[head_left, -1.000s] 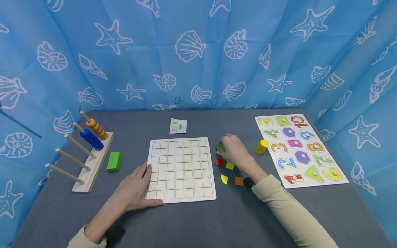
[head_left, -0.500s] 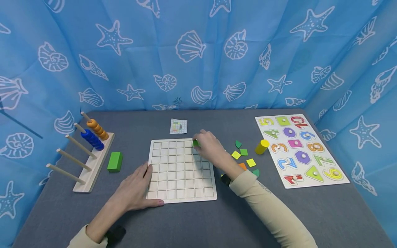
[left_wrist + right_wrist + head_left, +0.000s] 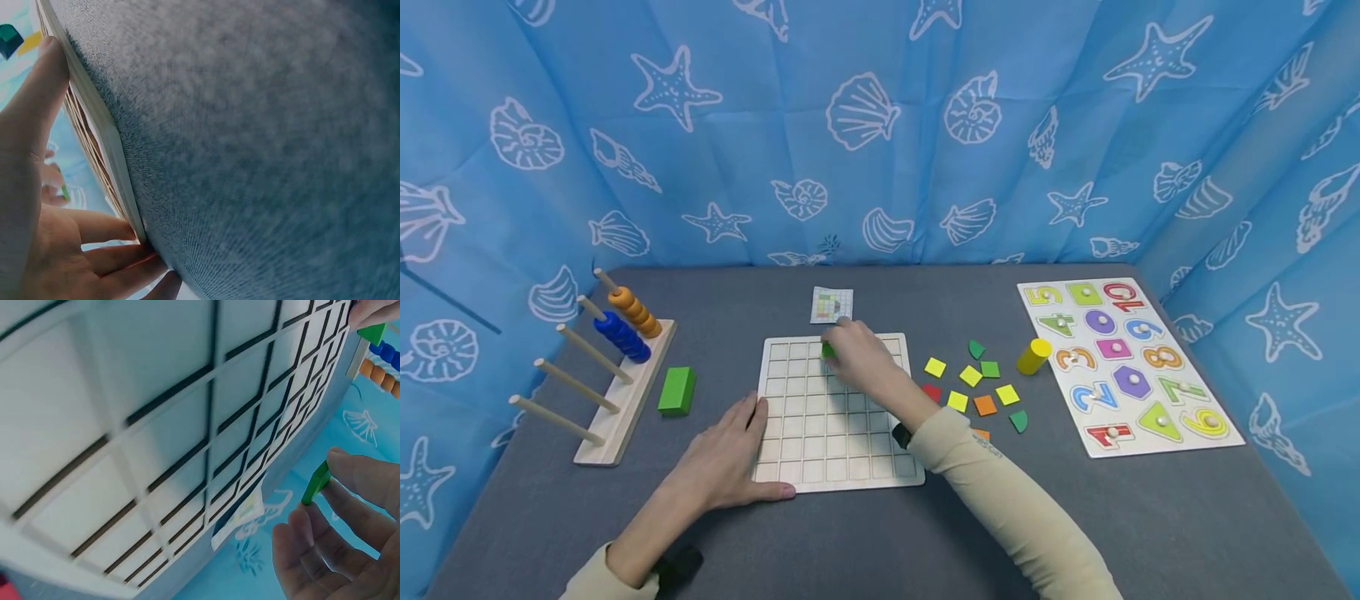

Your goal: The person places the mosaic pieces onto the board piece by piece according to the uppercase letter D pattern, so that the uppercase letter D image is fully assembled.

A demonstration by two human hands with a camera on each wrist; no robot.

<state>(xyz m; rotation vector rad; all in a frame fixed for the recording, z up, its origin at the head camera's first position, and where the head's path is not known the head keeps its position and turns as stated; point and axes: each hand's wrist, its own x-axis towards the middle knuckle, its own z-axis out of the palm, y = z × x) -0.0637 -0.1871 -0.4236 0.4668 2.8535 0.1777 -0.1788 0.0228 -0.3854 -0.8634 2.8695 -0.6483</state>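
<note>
A white wooden grid board (image 3: 838,412) lies flat on the grey table. My left hand (image 3: 730,457) rests on its near left corner with fingers spread flat; the left wrist view shows those fingers (image 3: 37,106) against the board's edge (image 3: 94,119). My right hand (image 3: 857,354) hovers over the board's far rows and pinches a small green tile (image 3: 828,350). In the right wrist view the green tile (image 3: 315,483) sits edge-on between thumb and fingers above the grid (image 3: 156,425).
Several loose coloured tiles (image 3: 973,387) lie right of the board, with a yellow cylinder (image 3: 1033,355) and a number puzzle (image 3: 1123,362) beyond. A small pattern card (image 3: 832,305) lies behind the board. At the left are a green block (image 3: 677,390) and a peg rack with rings (image 3: 610,358).
My right hand picked a green tile from the loose pile and carried it left over the board's far rows. The left hand has stayed put.
</note>
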